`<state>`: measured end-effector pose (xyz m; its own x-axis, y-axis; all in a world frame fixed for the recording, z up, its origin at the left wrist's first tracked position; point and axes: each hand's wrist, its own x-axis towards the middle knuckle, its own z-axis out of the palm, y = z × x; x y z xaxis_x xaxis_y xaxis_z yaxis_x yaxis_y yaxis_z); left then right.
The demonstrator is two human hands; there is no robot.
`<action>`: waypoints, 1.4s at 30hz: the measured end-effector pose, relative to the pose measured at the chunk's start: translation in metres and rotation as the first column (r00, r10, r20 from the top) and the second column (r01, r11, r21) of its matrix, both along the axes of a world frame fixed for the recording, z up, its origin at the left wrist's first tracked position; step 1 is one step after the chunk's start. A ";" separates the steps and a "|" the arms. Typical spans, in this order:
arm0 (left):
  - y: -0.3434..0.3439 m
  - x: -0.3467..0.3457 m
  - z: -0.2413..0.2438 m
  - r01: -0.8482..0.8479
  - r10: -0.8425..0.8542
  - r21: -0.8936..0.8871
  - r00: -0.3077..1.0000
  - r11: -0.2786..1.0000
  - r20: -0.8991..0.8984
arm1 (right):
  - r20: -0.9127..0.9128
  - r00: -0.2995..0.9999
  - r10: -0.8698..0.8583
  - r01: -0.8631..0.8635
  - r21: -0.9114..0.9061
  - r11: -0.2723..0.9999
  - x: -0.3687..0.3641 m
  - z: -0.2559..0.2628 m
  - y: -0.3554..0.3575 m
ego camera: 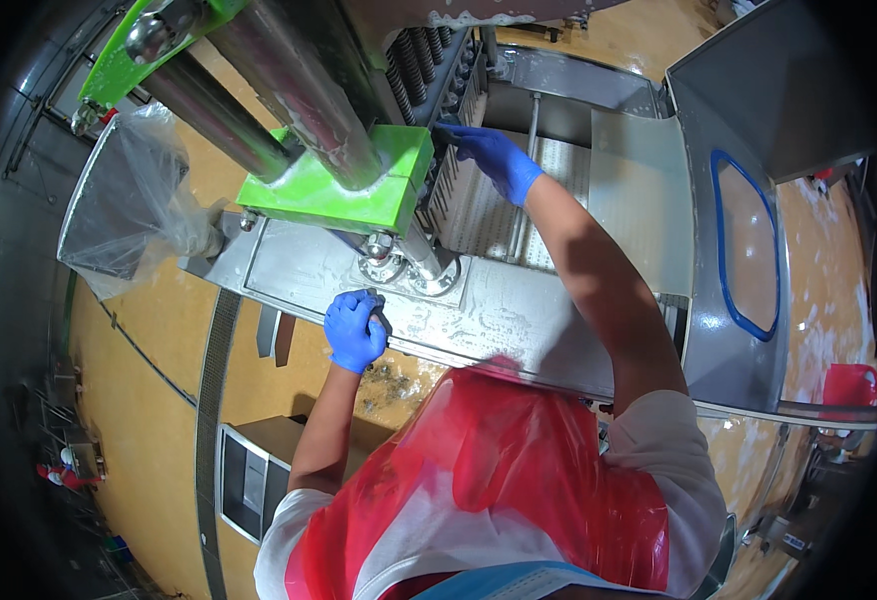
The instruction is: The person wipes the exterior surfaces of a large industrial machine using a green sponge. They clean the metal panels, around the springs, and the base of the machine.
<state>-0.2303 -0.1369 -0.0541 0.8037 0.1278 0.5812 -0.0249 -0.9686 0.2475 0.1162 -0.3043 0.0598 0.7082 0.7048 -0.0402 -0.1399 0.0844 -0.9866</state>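
My left hand [354,331], in a blue glove, is closed around a small dark pad [380,311] at the front edge of a wet stainless-steel machine deck [498,322]. My right hand [497,159], gloved the same way, reaches over the deck. Its fingertips are at the side of a needle head with coil springs [412,60] and a row of thin needles [442,184]. A dark piece [447,135] shows at those fingertips; whether they grip it is unclear. Between my hands, a bright green block [333,184] joins thick steel columns [311,97] streaked with foam.
A perforated white conveyor bed [476,206] with a metal rod [534,135] lies under my right forearm. On the right stands a steel cover with a blue-rimmed window [746,247]. A plastic-wrapped panel [131,195] juts out left. A floor drain grate [217,375] crosses the wet tan floor.
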 end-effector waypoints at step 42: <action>-0.002 0.007 0.004 0.013 -0.014 -0.023 1.000 1.000 -0.027 | 0.332 0.936 -0.116 0.180 -0.170 0.969 0.041 0.012 -0.033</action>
